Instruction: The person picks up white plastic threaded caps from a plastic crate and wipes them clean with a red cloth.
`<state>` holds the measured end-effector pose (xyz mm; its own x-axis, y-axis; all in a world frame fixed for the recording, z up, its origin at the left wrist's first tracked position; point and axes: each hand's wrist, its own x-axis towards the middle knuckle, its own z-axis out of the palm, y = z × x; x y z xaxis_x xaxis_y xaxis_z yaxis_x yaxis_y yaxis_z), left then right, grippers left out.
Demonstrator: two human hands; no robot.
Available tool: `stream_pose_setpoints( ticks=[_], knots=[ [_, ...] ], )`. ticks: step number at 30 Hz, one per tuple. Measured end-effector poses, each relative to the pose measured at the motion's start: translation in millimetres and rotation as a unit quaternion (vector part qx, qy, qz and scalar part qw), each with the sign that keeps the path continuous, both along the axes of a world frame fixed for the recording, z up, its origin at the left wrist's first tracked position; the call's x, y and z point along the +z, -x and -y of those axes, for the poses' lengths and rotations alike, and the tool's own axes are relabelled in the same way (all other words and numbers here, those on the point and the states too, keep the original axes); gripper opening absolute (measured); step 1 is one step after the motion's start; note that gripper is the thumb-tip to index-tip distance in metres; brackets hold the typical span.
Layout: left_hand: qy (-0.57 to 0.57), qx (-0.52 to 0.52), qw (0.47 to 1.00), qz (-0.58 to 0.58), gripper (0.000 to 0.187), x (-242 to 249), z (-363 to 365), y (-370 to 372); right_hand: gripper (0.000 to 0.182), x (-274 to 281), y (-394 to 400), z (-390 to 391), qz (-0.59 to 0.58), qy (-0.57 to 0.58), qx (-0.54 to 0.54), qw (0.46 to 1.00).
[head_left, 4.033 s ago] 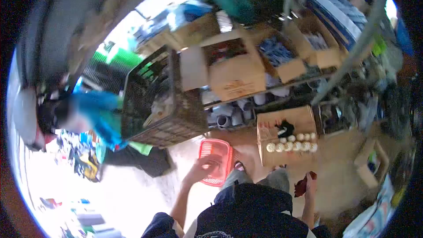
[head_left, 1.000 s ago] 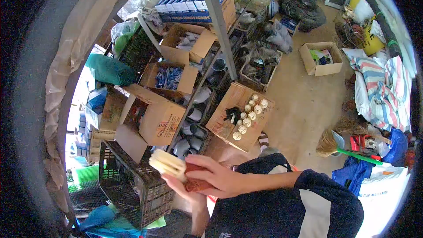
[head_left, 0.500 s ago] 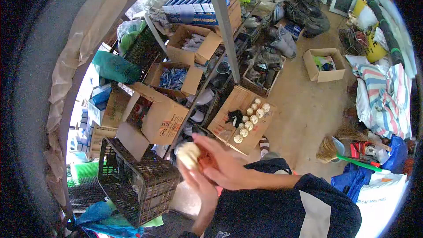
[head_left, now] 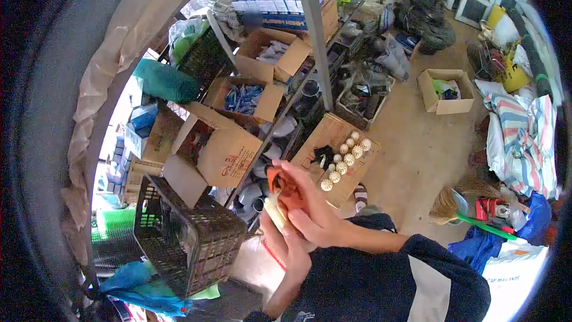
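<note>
Both hands are together in front of my body. My left hand (head_left: 286, 251) is closed around a cream-coloured piece (head_left: 275, 213), seen edge-on and partly covered by the fingers. Pressed against that piece, my right hand (head_left: 316, 214) grips a reddish-brown crumpled cloth-like thing (head_left: 285, 186). Motion blur hides their exact kind. Beyond the hands, several cream, ribbed round pieces (head_left: 348, 160) lie in rows on a flat cardboard box (head_left: 322, 134). A small black crumpled thing (head_left: 323, 156) lies beside them.
A black plastic crate (head_left: 202, 244) stands at lower left. Open cardboard boxes (head_left: 229, 158) line the shelf, one holding blue packets (head_left: 243, 100). Another open box (head_left: 447, 92) sits on the floor. A broom (head_left: 445, 206), a green handle (head_left: 485, 226) and sacks (head_left: 524, 149) are at right.
The cream piece has turned from a rounded face to an edge-on view, and the reddish-brown thing shows more. My hands have shifted slightly right; the whole view has moved a little.
</note>
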<state>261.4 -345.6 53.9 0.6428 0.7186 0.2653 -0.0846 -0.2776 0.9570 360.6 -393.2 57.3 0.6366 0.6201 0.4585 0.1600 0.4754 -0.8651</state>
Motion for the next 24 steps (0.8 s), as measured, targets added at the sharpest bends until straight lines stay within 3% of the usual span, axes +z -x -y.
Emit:
stream_pose_setpoints(
  ticks=[3,4,6,9,12,13,15,16,18,22,24],
  knots=[
    [0.062,0.037,0.997,0.011,0.053,12,-19,-10,0.069,-9,21,9,0.110,0.093,-0.050,0.988],
    [0.066,0.052,0.996,0.011,0.048,6,-30,-9,0.070,-14,26,11,0.096,0.102,-0.042,0.989],
    [-0.022,0.042,0.998,-0.046,0.051,13,-30,-9,0.070,-20,26,11,0.073,0.120,-0.030,0.990],
    [0.075,-0.014,0.997,0.024,0.058,-8,-13,0,0.068,-3,-2,9,0.073,0.092,-0.033,0.993],
    [0.016,-0.025,0.999,-0.043,0.062,-11,-8,2,0.066,3,-7,4,0.061,0.072,-0.038,0.995],
    [0.050,0.021,0.998,-0.039,0.062,-14,-13,-3,0.066,-1,1,4,0.079,0.079,-0.046,0.993],
    [0.110,-0.009,0.993,0.031,0.061,5,-22,-14,0.066,-13,17,4,0.136,0.093,-0.066,0.984],
    [0.158,0.038,0.986,0.044,0.055,2,-26,-16,0.066,-18,22,5,0.106,0.106,-0.049,0.987],
    [0.085,0.056,0.993,0.055,0.049,18,-30,-22,0.065,-22,27,7,0.044,0.131,-0.014,0.990],
    [0.102,0.005,0.995,-0.008,0.048,-23,-22,-2,0.061,-7,-6,1,0.131,0.125,-0.047,0.982],
    [0.103,0.014,0.995,0.013,0.050,-24,-9,-2,0.059,-2,-9,-4,0.050,0.085,-0.051,0.994]
  ],
)
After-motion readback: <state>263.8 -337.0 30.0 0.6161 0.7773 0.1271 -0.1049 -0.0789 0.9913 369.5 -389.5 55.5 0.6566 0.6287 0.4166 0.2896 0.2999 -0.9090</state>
